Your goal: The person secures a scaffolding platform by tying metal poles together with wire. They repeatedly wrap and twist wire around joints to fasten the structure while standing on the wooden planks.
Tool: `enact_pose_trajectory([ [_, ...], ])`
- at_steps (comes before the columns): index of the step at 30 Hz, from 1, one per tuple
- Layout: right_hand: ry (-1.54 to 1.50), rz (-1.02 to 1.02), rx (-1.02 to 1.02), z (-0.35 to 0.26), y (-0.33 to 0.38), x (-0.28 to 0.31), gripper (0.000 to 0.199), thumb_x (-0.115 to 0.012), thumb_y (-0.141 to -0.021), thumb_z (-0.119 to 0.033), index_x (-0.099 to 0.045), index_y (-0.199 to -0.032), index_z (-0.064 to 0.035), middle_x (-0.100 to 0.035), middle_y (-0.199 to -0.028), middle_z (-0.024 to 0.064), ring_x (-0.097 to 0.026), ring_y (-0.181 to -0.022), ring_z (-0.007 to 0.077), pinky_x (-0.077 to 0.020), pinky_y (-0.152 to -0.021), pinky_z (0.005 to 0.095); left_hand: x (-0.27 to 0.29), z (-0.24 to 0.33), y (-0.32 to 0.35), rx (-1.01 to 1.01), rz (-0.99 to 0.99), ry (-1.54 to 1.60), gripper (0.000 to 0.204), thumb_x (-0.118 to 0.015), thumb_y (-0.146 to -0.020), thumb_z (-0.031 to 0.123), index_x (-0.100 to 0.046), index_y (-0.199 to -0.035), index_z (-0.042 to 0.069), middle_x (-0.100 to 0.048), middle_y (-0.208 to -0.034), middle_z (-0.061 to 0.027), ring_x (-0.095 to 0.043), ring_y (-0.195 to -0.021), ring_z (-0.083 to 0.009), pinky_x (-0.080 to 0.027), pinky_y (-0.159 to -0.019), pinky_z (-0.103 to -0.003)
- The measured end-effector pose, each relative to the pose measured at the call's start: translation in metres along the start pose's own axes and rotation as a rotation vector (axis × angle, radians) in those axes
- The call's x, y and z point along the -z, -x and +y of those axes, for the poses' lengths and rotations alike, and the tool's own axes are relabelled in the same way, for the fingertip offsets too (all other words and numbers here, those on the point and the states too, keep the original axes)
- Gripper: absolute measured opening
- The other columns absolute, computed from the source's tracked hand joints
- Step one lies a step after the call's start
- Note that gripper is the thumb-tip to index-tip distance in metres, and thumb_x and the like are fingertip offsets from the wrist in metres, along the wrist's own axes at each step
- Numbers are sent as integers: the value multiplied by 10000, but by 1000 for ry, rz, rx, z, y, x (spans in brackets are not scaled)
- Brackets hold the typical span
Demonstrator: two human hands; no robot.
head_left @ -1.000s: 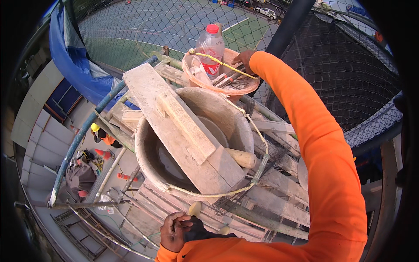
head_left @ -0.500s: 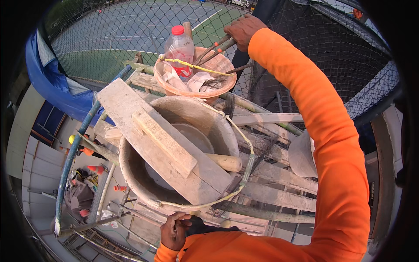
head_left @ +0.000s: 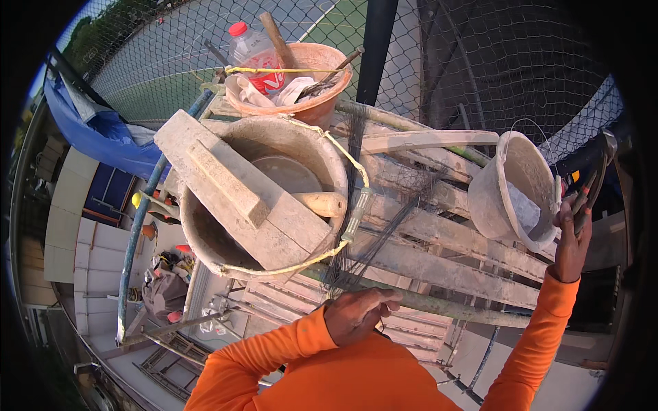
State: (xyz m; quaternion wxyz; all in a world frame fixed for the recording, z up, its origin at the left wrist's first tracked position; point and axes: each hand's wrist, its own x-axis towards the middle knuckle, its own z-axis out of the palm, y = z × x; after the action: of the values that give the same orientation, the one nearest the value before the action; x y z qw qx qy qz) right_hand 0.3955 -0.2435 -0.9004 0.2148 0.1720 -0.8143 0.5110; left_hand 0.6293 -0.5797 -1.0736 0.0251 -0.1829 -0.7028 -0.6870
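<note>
My right hand (head_left: 574, 240) is closed around dark metal pincers (head_left: 602, 171) with long handles, held upright at the far right. It is beside a small grey bucket (head_left: 488, 198), tilted, with something clear and plastic inside. My left hand (head_left: 360, 316) hovers by my chest, fingers curled together, nothing visible in them. Just ahead of it stands a large mortar-caked bucket (head_left: 329, 147) with a rope handle and a pale grip. Across its mouth lies a wooden plastering float (head_left: 274, 236). A round wooden handle (head_left: 322, 203) juts out beside the float.
Behind is an orange bucket (head_left: 322, 58) holding a bottle (head_left: 252, 51), cloth and wooden-handled tools. Thin dark wires (head_left: 387, 240) lie over gapped planks (head_left: 452, 264). Blue-green scaffold poles (head_left: 135, 250) edge the left above a drop; chain-link fence (head_left: 411, 68) stands beyond.
My right hand has moved from above the orange bucket to the far right, carrying the pincers. My left hand has shifted right. The small grey bucket has come fully into view.
</note>
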Motion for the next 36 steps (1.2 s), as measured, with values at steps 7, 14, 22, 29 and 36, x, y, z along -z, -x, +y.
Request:
enact_pose_trajectory([
  [7,143,90,-304,97,245,85,147,-658,-1007,-119,-525,-1017,-56,-513,-893,-4,-453,-740,104,-415,-713,250,-84,-1,-56,65,-67,231,525,-339,-939,-172,-483,-1414,0,-655,-1159,-159,-689,-992,-198,-585,-871,-323],
  [14,376,420,-726,131,357,148,470,-809,-905,-363,-556,-1058,2,-621,-845,108,-586,-758,213,-503,-717,347,-173,-2,-94,212,23,226,270,-420,-1067,92,-506,-1296,-21,-685,-1089,-167,-704,-869,-218,-626,-733,-352],
  [22,768,140,-843,175,289,193,603,-750,-902,-460,-585,-1241,11,-581,-1173,224,-620,-1070,434,-528,-903,506,-257,3,-129,242,-53,318,297,-452,-1060,92,-502,-1331,-17,-686,-1128,-183,-715,-900,-230,-631,-736,-353],
  [29,822,201,-535,188,300,190,510,-688,-953,-390,-611,-1244,23,-531,-1245,200,-521,-1169,380,-471,-969,452,-301,10,-159,174,-168,369,313,-453,-1069,93,-479,-1359,-23,-683,-1161,-203,-723,-938,-248,-639,-761,-376],
  [36,-267,978,-969,83,418,179,556,-459,-1090,-502,-679,-1172,2,-651,-853,34,-645,-794,138,-530,-706,284,-369,-8,-166,-185,-382,371,290,-469,-1079,92,-499,-1333,-45,-671,-1214,-233,-696,-1133,-340,-611,-949,-438],
])
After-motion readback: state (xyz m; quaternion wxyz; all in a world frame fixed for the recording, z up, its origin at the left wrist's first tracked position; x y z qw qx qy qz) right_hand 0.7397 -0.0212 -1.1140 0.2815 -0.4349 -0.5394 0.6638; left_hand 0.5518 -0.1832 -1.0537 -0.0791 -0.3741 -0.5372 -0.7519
